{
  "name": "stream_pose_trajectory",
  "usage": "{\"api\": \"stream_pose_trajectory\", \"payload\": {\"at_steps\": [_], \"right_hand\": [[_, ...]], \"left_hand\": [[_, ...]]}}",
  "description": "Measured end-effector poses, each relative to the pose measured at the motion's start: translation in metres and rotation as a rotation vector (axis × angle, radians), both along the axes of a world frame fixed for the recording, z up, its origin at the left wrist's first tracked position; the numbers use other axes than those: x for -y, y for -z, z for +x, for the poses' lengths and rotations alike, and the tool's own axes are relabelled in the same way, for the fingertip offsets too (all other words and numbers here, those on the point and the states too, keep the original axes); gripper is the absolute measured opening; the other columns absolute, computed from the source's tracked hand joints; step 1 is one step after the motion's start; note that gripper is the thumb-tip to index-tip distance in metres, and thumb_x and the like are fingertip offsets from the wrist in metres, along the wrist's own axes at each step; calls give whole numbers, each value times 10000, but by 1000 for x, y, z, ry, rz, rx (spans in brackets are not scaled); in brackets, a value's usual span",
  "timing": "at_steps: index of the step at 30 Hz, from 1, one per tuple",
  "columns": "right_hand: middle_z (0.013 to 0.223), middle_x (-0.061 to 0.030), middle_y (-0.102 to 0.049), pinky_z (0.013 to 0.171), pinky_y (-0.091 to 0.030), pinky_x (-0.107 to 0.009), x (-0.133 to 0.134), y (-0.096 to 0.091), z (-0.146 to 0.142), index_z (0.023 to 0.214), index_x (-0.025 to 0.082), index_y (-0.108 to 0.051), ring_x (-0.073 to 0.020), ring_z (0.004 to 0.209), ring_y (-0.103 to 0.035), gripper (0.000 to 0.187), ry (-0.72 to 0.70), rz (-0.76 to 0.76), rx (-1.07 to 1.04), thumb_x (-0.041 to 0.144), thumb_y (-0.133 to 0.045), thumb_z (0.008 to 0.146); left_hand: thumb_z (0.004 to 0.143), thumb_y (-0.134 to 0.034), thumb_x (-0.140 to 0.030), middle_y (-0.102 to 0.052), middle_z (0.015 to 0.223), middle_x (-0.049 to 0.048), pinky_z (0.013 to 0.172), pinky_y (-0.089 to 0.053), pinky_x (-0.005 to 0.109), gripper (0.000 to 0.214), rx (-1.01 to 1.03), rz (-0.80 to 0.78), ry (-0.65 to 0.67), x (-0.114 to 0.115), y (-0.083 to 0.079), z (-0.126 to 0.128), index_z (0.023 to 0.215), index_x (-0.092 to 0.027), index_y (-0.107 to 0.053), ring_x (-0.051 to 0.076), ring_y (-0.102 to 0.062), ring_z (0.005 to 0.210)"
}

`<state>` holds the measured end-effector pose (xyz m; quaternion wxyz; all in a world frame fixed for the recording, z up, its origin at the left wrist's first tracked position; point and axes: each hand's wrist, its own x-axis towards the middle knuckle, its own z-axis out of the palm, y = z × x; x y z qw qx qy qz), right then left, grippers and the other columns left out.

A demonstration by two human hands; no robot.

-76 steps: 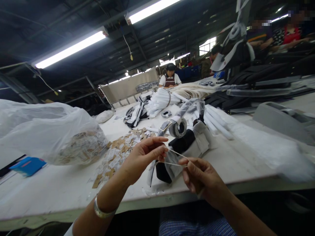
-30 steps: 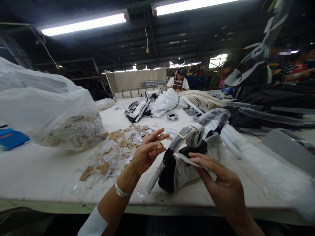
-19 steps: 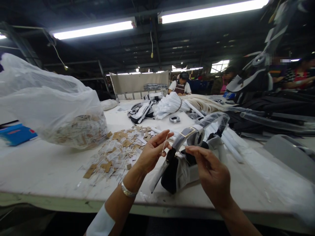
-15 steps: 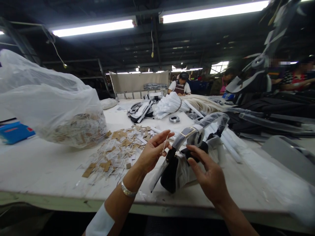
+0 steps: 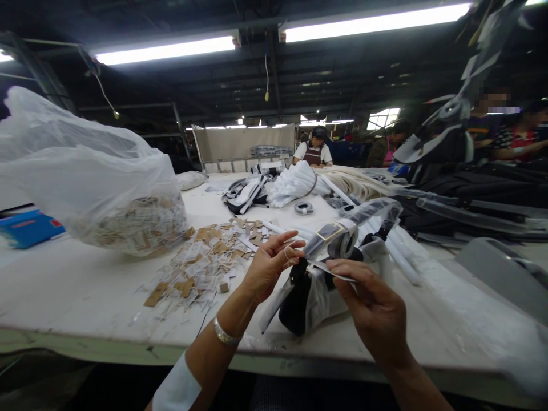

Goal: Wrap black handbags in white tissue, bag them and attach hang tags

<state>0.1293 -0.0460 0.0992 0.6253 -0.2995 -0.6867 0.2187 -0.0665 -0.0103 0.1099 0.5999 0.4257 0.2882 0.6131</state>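
Observation:
A black and grey handbag (image 5: 295,305), partly wrapped in clear plastic, stands on the table in front of me. Its handle (image 5: 329,231) arches up inside a plastic sleeve and carries a gold rectangular buckle. At the left end of the handle, my left hand (image 5: 276,257) pinches a thin white string. My right hand (image 5: 370,302) is closed on a pale hang tag (image 5: 331,270), held between thumb and fingers in front of the bag. The string seems to run toward the tag, but its join is too small to make out.
Loose brown and white tags (image 5: 197,262) lie heaped left of the bag. Behind them stands a big plastic sack (image 5: 141,188) of tags, near a blue box (image 5: 32,228). White tubes (image 5: 295,184) and dark bags (image 5: 479,194) lie farther back. A person (image 5: 313,153) sits across the table.
My right hand has gone from loosely spread fingers beside the bag to a pinch, with the tag now showing in it. My left hand keeps the string, which now loops lower.

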Motion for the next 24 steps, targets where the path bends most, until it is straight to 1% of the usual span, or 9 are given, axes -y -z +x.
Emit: {"api": "stream_pose_trajectory", "payload": {"at_steps": [2,5,8,11,14,17,19,21,24], "right_hand": [[1013,-38,-720,933,-529,-346,-5,-9,-7,944,252,-697,-210,989,-678,103,-47,25,68,197,-614,919],[1024,-37,-737,908,-541,-325,-14,-23,-16,1018,249,-692,-205,953,-698,119,29,19,173,265,-619,926],[1032,-25,-754,884,-554,-307,-20,-37,-22,1243,264,-602,-207,957,-717,341,99,-29,241,308,-646,908],[984,-11,-766,837,-560,-298,-22,-50,-24,1405,292,-475,-217,955,-725,534,81,-50,374,304,-648,900],[970,-11,-771,809,-558,-331,-23,-60,-26,1487,314,-391,-245,920,-732,638,111,-6,536,264,-624,895],[948,-1,-774,772,-559,-352,-25,-62,-27,1518,341,-349,-264,874,-737,717,150,24,640,188,-604,866],[942,14,-775,770,-563,-337,-25,-61,-28,1533,347,-315,-252,866,-740,773,109,17,620,149,-607,845],[934,27,-776,792,-567,-312,-25,-58,-27,1535,339,-312,-231,885,-742,793,55,-17,545,138,-625,834],[932,29,-778,850,-563,-295,-24,-56,-24,1508,312,-380,-212,939,-737,728,20,-87,433,167,-646,846]], "left_hand": [[667,-885,-370,-742,1058,82,814,-521,262,515,10,32,3,0,0,2,1131,-224,-716,159,-698,889],[674,-881,-363,-745,1075,83,883,-518,313,526,-11,99,-6,1,-1,2,1152,-231,-706,198,-700,956],[699,-865,-344,-751,1076,83,941,-506,360,523,-84,166,-21,3,-5,-1,1181,-237,-692,232,-693,1014],[735,-839,-289,-749,1092,75,952,-511,375,507,-181,237,-25,7,-13,-6,1213,-250,-673,250,-680,1064],[746,-827,-259,-742,1106,66,942,-528,379,521,-267,286,-40,14,-21,-6,1238,-259,-656,254,-681,1065],[758,-815,-248,-732,1117,59,957,-527,368,499,-418,361,-109,22,-30,-5,1233,-262,-663,242,-683,1051],[790,-784,-253,-718,1141,60,951,-527,357,457,-552,441,-172,28,-35,-4,1231,-265,-666,233,-679,1040],[825,-748,-268,-698,1177,63,952,-517,352,443,-696,525,-224,34,-38,-4,1257,-278,-650,235,-658,1063],[857,-710,-284,-675,1217,64,941,-506,345,498,-861,597,-271,39,-40,-4,1339,-309,-584,241,-622,1108]]}}
